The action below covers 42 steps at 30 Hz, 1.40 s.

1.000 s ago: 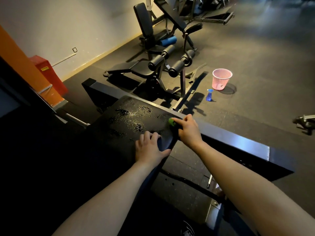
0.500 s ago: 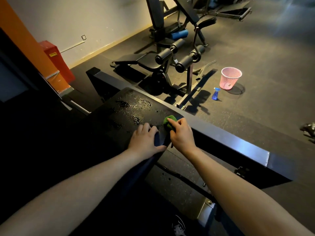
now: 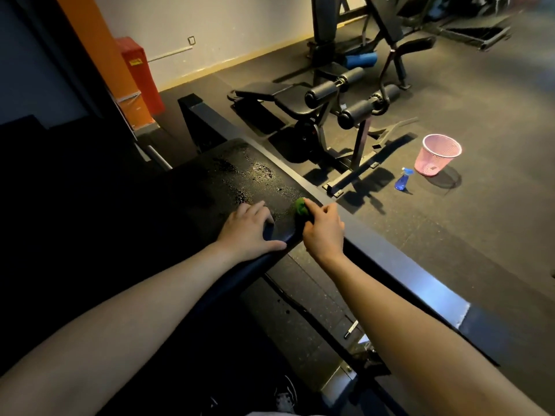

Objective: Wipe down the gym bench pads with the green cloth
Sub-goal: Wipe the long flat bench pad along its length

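From the head camera, the only view here, the change over the last second is small. The right hand (image 3: 324,232) pinches the bunched green cloth (image 3: 301,207) in curled fingers. A second ago only a sliver of green showed at the right rim of the bench pad (image 3: 234,178), but now more of the wad is exposed and it sits pressed on the pad's near right corner, just beside the steel frame rail (image 3: 390,259). The left hand (image 3: 249,232) has kept its place, fingers spread flat on the pad and thumb along the near edge, holding nothing (it looks like bracing, though that is a guess). The view itself has swung, so much of the apparent shift is the head's. Beads of spray still glisten across the far half of the pad, so the wiping has reached only this corner and most of the surface is still to do. The spray bottle (image 3: 402,180) and pink basket (image 3: 437,159) stand on the floor, well apart from the hands.
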### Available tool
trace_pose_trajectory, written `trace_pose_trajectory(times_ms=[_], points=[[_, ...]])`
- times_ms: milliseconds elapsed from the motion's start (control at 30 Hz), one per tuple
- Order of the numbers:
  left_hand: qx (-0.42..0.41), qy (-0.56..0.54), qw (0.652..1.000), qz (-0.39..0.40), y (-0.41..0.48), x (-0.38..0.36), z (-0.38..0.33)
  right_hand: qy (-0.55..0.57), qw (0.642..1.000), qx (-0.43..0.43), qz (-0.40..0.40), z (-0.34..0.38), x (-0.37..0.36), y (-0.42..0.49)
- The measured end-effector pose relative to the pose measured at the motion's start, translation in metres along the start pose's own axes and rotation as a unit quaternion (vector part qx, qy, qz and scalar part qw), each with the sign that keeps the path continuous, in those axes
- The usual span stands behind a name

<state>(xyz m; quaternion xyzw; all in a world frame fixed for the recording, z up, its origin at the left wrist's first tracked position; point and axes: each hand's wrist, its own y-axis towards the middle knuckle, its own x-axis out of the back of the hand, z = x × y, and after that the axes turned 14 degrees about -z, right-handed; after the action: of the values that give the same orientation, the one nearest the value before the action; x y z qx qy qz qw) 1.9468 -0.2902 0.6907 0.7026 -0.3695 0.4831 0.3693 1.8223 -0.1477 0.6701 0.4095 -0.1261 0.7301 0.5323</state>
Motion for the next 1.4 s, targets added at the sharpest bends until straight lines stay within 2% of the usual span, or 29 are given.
trace_pose_trajectory(times_ms=[33, 167, 200, 267, 367, 433, 500, 667, 733, 867, 933, 1133, 1300, 1400], points=[[0.008, -0.002, 1.000, -0.005, 0.001, 0.000, 0.000, 0.009, 1.000, 0.016, 0.009, 0.005, -0.002, -0.005], [0.037, -0.020, 0.999, -0.014, 0.003, -0.001, -0.004, -0.021, 0.979, 0.196, 0.046, 0.004, -0.001, -0.013], [0.046, -0.025, 0.998, -0.017, 0.002, -0.001, -0.004, -0.032, 0.975, 0.211, 0.055, -0.001, 0.002, -0.003], [0.059, -0.035, 0.997, -0.020, -0.001, -0.001, -0.004, -0.045, 0.983, 0.171, 0.049, -0.014, 0.007, 0.021], [0.065, -0.040, 0.997, -0.019, -0.004, -0.002, -0.002, -0.021, 1.000, -0.001, 0.023, -0.027, 0.004, 0.053], [0.059, -0.030, 0.998, -0.011, -0.004, -0.003, -0.002, 0.009, 0.998, -0.054, 0.009, -0.023, 0.000, 0.053], [0.054, -0.010, 0.998, 0.001, -0.001, -0.004, -0.002, 0.016, 1.000, -0.020, 0.012, -0.009, -0.005, 0.037], [0.045, 0.030, 0.999, 0.000, 0.010, -0.006, -0.002, -0.023, 0.978, 0.206, 0.035, 0.014, -0.009, 0.000], [0.049, 0.025, 0.998, 0.002, 0.010, -0.006, -0.001, -0.035, 0.984, 0.169, 0.040, 0.001, -0.004, 0.017], [0.049, 0.009, 0.999, 0.004, 0.010, -0.006, 0.000, 0.015, 0.999, -0.036, 0.012, -0.018, -0.001, 0.049], [0.046, 0.006, 0.999, 0.001, 0.010, -0.006, 0.001, 0.038, 0.997, -0.064, -0.002, -0.011, -0.004, 0.045], [0.026, 0.012, 0.998, -0.050, 0.014, -0.010, 0.001, 0.020, 1.000, 0.022, 0.008, 0.001, -0.009, 0.009], [0.026, 0.029, 0.994, -0.103, 0.042, -0.007, 0.008, 0.020, 0.998, 0.038, 0.052, 0.013, -0.020, 0.061], [0.072, 0.038, 0.992, -0.101, 0.069, -0.005, 0.015, 0.020, 0.995, 0.055, 0.075, 0.023, -0.036, 0.101]])
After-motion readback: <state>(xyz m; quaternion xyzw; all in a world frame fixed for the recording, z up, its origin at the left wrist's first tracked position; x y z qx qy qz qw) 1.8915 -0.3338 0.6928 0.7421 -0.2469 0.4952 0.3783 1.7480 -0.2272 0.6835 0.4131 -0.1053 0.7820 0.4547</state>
